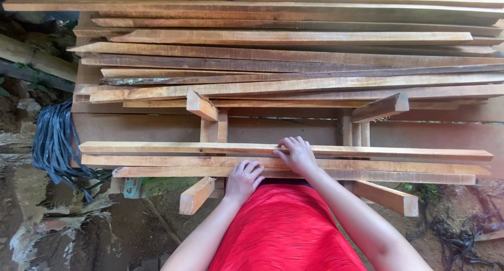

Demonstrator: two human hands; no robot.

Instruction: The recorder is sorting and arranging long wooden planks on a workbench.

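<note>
1. Pale sawn wood: three long slats lie side by side across the near edge of a rough timber frame, running left to right just ahead of the person's red garment.
2. Right hand lies flat on the slats, fingers spread, fingertips on the farthest of the three; nothing is pinched or grasped.
3. Left hand rests palm down on the nearest slat, fingers loosely spread and curled at the edge; no closed grip.
4. Two short cross-bearers stick out beneath the slats toward the viewer, one at each side of the hands.
5. Beyond a bare gap in the frame, a large stack of long boards fills the upper view, reddish and pale mixed, laid roughly parallel.
6. At the left, a bundle of dark blue plastic strapping hangs over the frame's end.
7. Ground below is dirt and debris. No packages, labels or signs are visible.
</note>
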